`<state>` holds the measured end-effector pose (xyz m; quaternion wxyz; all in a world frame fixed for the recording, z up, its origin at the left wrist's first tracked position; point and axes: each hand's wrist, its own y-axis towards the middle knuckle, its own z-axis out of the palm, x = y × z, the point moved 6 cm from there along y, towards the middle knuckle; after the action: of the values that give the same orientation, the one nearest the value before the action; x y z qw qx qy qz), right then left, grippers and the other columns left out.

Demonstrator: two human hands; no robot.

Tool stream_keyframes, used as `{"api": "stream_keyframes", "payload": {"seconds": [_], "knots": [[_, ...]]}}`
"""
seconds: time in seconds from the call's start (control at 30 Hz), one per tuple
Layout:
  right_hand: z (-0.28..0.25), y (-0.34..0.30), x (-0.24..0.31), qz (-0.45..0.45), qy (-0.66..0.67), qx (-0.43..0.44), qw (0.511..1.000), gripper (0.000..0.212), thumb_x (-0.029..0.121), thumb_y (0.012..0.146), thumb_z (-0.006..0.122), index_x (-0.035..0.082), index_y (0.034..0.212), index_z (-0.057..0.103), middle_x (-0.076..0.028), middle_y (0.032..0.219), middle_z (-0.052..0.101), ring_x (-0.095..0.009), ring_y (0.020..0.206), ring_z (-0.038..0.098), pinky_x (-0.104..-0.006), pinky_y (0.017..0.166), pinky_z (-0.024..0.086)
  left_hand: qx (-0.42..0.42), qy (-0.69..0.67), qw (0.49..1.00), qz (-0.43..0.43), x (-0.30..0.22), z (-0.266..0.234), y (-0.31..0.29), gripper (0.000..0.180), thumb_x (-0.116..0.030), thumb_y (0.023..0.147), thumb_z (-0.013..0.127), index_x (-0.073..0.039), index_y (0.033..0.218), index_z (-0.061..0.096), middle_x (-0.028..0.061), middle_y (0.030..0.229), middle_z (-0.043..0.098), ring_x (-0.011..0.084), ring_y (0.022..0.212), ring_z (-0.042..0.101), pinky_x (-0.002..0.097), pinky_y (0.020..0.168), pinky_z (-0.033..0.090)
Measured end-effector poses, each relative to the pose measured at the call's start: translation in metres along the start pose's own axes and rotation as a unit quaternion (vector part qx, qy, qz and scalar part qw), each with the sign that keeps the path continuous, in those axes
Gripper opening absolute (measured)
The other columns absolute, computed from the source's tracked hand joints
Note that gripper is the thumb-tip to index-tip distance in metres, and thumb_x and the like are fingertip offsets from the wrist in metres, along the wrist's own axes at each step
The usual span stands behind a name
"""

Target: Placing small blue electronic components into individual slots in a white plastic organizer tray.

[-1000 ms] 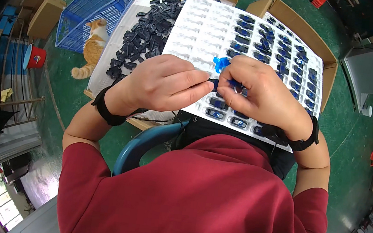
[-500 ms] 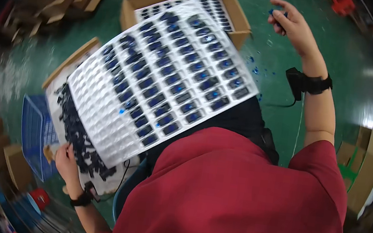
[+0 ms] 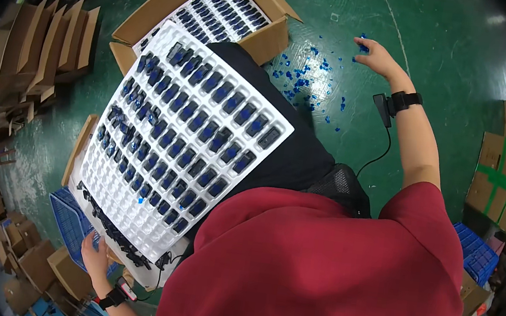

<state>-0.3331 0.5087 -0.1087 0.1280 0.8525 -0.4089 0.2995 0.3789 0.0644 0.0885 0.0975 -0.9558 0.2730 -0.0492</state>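
In the head view, a large white moulded tray [image 3: 118, 201] lies slantwise in front of the person, partly over a leg in black trousers [image 3: 286, 143]. Dark oblong pieces [image 3: 209, 130], many with blue faces, sit one to a cell over most of it; toward its far-left side some lie jumbled across cells, and the rows along its lower-left side are bare but for a small blue scrap [image 3: 141, 200].

Beyond the tray stands an open cardboard box [image 3: 270, 41] holding another white tray [image 3: 221, 9] with rows of similar pieces. The big tray hides part of this box, and also covers part of a heap of loose black pieces [image 3: 117, 235] at lower left. Near the heap is a blue plastic basket [image 3: 68, 219].

The left hand [image 3: 95, 257] is beside the basket, thumb and fingers parted and slightly bent, with nothing visible in it. The right hand [image 3: 376, 56] reaches out over the green floor [image 3: 443, 49], thumb and fingers apart, blue bits [image 3: 364, 48] at the fingertips. Blue flakes [image 3: 300, 82] are strewn on the floor between it and the box. A carton with green tape [image 3: 503, 179] stands at far right.
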Motion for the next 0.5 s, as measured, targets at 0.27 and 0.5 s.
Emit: {"api": "stream_keyframes", "payload": {"seconds": [0.27, 0.5], "knots": [[0.022, -0.003, -0.027, 0.209, 0.1, 0.013, 0.973, 0.033, 0.013, 0.083, 0.063, 0.0, 0.113, 0.059, -0.012, 0.095, 0.066, -0.012, 0.069, 0.064, -0.025, 0.061, 0.053, -0.007, 0.043, 0.999, 0.009, -0.025, -0.024, 0.014, 0.029, -0.015, 0.083, 0.061, 0.002, 0.105, 0.059, 0.0196, 0.104, 0.06, 0.0367, 0.098, 0.056, 0.0421, 0.085, 0.044], [0.02, 0.0, -0.022, 0.244, -0.011, 0.043, 0.969, 0.035, 0.035, 0.088, 0.055, 0.001, 0.089, 0.067, -0.012, 0.075, 0.067, -0.02, 0.065, 0.064, -0.0322, 0.064, 0.051, -0.016, 0.054, 0.998, 0.029, -0.054, -0.035, 0.03, 0.027, -0.015, 0.083, 0.061, 0.0, 0.105, 0.059, 0.0181, 0.104, 0.061, 0.0358, 0.097, 0.057, 0.0407, 0.085, 0.044]]}}
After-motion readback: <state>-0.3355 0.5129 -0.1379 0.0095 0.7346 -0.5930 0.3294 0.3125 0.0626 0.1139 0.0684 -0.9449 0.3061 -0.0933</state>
